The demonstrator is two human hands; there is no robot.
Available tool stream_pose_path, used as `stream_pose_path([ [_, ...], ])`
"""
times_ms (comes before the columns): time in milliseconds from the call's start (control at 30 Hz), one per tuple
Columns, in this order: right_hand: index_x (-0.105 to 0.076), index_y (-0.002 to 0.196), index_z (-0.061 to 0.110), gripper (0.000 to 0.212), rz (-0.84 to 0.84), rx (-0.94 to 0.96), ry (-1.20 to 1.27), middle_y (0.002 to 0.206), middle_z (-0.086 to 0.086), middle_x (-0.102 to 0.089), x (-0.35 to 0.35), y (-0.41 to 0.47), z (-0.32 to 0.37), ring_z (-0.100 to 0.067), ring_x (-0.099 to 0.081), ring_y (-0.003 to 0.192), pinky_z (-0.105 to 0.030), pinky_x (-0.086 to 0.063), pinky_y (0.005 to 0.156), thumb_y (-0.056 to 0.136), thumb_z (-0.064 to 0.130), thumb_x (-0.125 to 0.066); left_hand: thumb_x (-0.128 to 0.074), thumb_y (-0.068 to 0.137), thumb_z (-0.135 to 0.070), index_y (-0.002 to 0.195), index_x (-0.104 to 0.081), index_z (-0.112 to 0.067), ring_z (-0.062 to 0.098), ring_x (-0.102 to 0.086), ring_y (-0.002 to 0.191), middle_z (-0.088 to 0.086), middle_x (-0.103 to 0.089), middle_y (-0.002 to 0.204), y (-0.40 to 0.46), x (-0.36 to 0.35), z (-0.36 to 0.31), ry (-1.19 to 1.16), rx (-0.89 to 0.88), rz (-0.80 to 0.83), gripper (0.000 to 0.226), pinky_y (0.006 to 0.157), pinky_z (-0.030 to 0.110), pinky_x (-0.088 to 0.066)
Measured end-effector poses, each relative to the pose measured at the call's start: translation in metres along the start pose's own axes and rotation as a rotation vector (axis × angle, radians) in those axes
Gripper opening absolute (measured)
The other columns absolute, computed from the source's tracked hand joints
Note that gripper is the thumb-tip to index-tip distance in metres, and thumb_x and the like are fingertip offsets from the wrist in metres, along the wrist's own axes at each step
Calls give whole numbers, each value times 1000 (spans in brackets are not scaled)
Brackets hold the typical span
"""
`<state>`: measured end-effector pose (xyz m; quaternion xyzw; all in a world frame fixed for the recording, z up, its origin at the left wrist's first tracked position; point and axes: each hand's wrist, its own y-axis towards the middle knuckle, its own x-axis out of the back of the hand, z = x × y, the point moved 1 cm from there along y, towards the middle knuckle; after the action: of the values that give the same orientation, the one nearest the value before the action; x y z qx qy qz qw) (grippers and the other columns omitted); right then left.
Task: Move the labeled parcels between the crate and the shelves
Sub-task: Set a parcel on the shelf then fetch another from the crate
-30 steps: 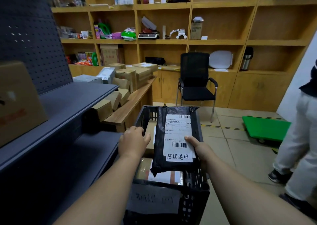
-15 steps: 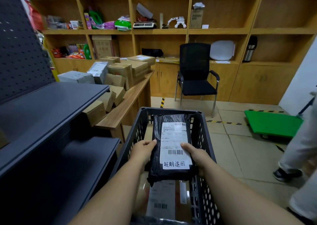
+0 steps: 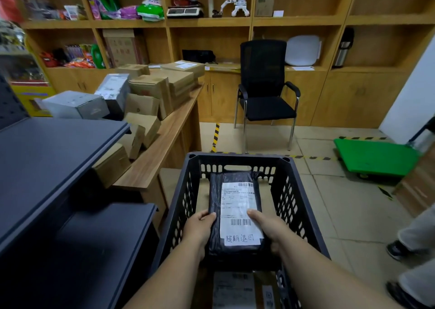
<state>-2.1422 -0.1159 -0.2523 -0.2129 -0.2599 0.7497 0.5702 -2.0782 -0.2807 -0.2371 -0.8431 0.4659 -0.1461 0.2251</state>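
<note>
Both hands hold one black plastic-wrapped parcel (image 3: 235,216) inside the dark slatted crate (image 3: 303,205). The left hand (image 3: 200,226) grips the parcel's left edge, thumb on top and fingers curled under; the right hand (image 3: 270,228) grips the right edge the same way, its thumb lying on the white shipping label (image 3: 239,212). The label faces up, with a barcode and a line of handwritten characters at its near end. The parcel lies lengthwise in the crate, over a tan cardboard box (image 3: 202,198) that shows beneath it on the left. Another labeled box (image 3: 235,290) sits in the crate's near end, below the forearms.

To the left stand grey metal shelves (image 3: 58,148), two dark levels showing. Past them a wooden counter (image 3: 164,143) is piled with cardboard boxes (image 3: 153,92). A black armchair (image 3: 266,87) stands against the wooden wall shelving (image 3: 211,22), and a green platform trolley (image 3: 376,156) rests on the tiled floor at right. Another person's legs and shoes (image 3: 409,249) show at the right edge.
</note>
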Motion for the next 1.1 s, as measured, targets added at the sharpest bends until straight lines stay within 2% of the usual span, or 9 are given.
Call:
stream_pose_path([
  [67,-65,86,7,30,-42,-19,-44,64,-6,-73,-2,12,0,-21,-70,60,-35,-58,71,85,37,-66,-57,94,-15,128,-55,-8,26,-66,84,10,-66,95,11,-2,2,-1,8,-11,35,69,33,-55],
  [167,-66,94,5,35,-57,-44,-59,70,-8,-74,-7,26,0,-24,-72,62,-29,-58,58,84,39,-67,-57,94,-15,128,-55,-8,27,-65,83,12,-65,98,24,-4,2,3,14,-23,35,71,33,-54],
  [233,-68,100,5,41,-80,-47,-94,81,-10,-75,-8,35,-1,-28,-72,75,-35,-58,71,82,42,-68,-57,94,-16,129,-54,-8,27,-63,84,12,-64,101,31,-5,2,18,20,-32,36,72,33,-53],
  [400,-67,103,2,46,-124,-59,-95,93,-16,-73,-10,45,2,-33,-70,85,-46,-56,86,77,39,-73,-57,94,-17,129,-55,-9,30,-65,92,15,-66,112,44,-7,3,20,27,-34,36,76,36,-55],
  [600,-66,101,3,40,-167,-52,-85,83,-12,-72,-11,44,3,-30,-70,76,-39,-58,72,77,35,-74,-58,93,-17,125,-58,-9,27,-65,87,13,-67,108,53,-9,6,52,8,-63,33,68,32,-54],
  [733,-61,113,4,52,-168,-59,-148,104,-15,-69,-10,38,9,-34,-67,92,-48,-54,88,78,40,-71,-59,92,-18,123,-59,-6,29,-64,94,13,-67,110,51,-11,7,116,-14,-102,33,84,38,-54],
  [833,-55,123,4,60,-205,-41,-202,118,-14,-61,-10,30,16,-28,-57,91,-36,-48,80,82,46,-65,-59,92,-24,126,-57,-7,29,-60,105,12,-63,120,45,-9,1,282,-73,-166,38,90,35,-49],
  [967,-60,115,2,49,-288,66,-309,92,-9,-59,-7,16,24,-20,-52,73,-29,-41,64,87,42,-61,-52,94,-32,130,-54,-13,27,-57,111,8,-59,128,27,-4,-11,548,-177,-223,41,83,29,-42],
  [1100,-60,77,10,33,-335,192,-589,72,-4,-56,-5,-15,27,-19,-50,63,-25,-37,54,92,37,-50,-50,94,-33,121,-60,-12,28,-59,104,9,-63,118,-3,-2,-20,719,-315,-258,36,80,29,-45],
])
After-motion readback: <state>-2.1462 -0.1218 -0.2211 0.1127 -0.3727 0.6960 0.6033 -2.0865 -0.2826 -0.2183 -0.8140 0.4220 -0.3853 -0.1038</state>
